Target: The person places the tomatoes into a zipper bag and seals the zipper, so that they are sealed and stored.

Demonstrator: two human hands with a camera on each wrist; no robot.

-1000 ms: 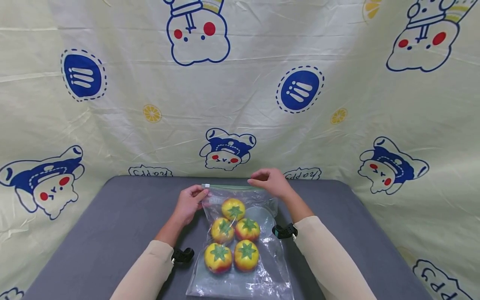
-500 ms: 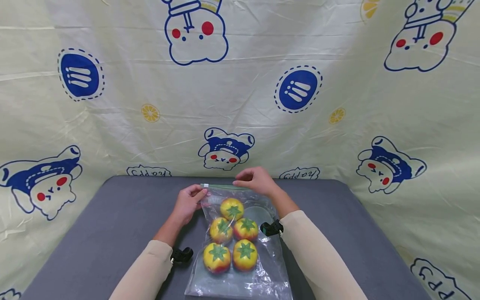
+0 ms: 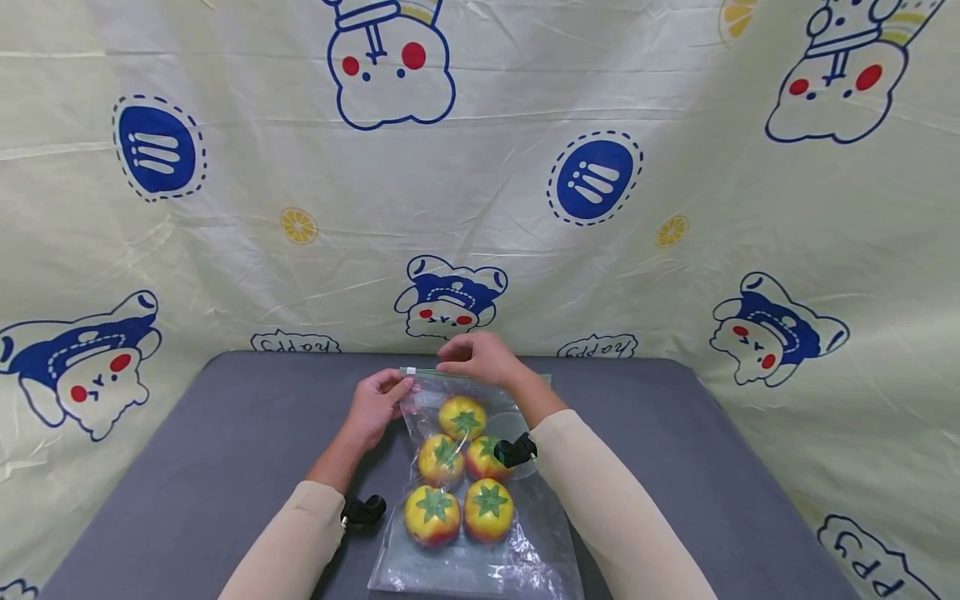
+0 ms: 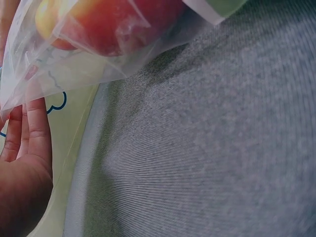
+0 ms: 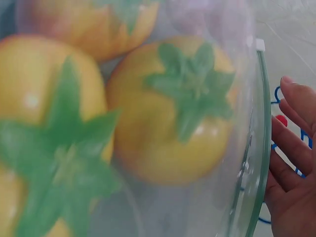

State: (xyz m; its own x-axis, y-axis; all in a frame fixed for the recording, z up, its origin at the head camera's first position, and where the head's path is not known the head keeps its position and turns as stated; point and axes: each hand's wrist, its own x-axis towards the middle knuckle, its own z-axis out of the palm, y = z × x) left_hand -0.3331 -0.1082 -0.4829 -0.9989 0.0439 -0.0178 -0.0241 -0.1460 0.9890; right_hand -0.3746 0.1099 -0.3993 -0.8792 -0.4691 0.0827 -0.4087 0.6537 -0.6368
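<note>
A clear slider zip bag point(image 3: 472, 575) lies on the table with several yellow-red fruits point(image 3: 432, 515) inside, each with a green star-shaped top. Their exact kind I cannot tell. At the bag's upper left corner, my left hand point(image 3: 375, 404) pinches the film just below the white slider point(image 3: 407, 371). The left wrist view shows the fingers of this left hand point(image 4: 29, 168) behind the film. My right hand point(image 3: 480, 358) is at the green zip strip point(image 3: 517, 377), right of the slider. In the right wrist view, the fingers of the right hand point(image 5: 296, 168) are spread loosely beside the strip.
The table point(image 3: 262, 458) has a grey cloth top. A pale curtain point(image 3: 495, 192) with cartoon prints hangs behind it. A pale round shape point(image 3: 510, 421) shows through the bag near the fruits. Black wrist cameras point(image 3: 516, 452) sit over both forearms.
My right hand has moved left along the zip strip toward the slider, and its forearm now covers part of the bag. The left hand, slider and fruits keep their places.
</note>
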